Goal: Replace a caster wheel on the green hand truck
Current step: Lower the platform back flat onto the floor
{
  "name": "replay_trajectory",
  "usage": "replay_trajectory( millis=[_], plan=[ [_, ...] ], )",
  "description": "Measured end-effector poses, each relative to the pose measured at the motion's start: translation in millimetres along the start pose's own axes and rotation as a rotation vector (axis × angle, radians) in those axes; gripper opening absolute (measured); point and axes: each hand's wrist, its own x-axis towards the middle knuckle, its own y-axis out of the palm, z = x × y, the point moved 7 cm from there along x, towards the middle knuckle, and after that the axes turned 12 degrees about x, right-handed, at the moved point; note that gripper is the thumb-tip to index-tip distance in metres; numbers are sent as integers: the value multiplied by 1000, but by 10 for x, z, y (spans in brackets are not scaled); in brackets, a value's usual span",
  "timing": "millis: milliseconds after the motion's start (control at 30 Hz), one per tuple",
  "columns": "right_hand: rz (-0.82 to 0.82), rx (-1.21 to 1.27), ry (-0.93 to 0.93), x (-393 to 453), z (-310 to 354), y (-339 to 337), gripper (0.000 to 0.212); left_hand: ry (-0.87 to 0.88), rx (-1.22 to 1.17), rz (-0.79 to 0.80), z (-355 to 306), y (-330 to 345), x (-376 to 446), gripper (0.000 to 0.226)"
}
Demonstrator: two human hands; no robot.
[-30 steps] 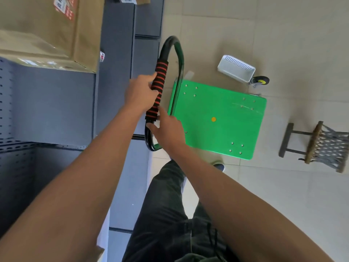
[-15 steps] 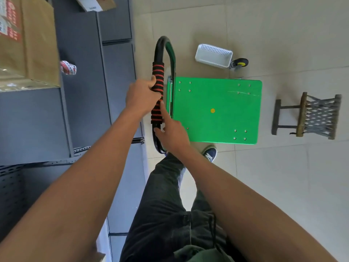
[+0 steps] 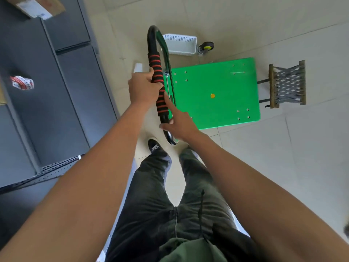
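The green hand truck stands on the tiled floor ahead of me, its flat green deck facing up with a yellow dot in the middle. Its black handle with a red-striped foam grip rises at the near left. My left hand is wrapped around the foam grip. My right hand rests on the lower end of the handle, forefinger stretched along the grip. A loose caster wheel, black with a yellow hub, lies on the floor beyond the deck.
A white perforated basket sits next to the loose caster. A low woven stool stands just right of the deck. Dark grey metal shelving with cardboard boxes runs along the left. My legs and shoes are below the handle.
The view swung left and down, and the truck now sits further right, closer to the stool. Both hands stayed on the handle; my right hand slid slightly lower.
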Motion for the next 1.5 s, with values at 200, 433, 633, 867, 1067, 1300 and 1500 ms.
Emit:
replay_trajectory(
  millis=[200,433,633,867,1067,1300,1500],
  plan=[
    [-68,-29,41,-35,-119,-213,106,91,-17,6,-213,177,-57,50],
    [-67,-3,34,-14,-88,-91,106,110,-45,-1,-109,103,-64,43],
    [-39,31,19,93,50,271,109,76,-33,-6,267,-129,67,49],
    [24,45,-4,194,365,886,108,65,14,-56,651,-570,121,54],
    [39,35,-20,244,523,1237,107,24,64,-77,902,-860,155,57],
    [34,63,-9,209,508,1151,104,52,86,-78,846,-790,208,56],
    [-7,73,5,178,354,936,104,80,-25,-26,770,-558,250,57]
  ],
)
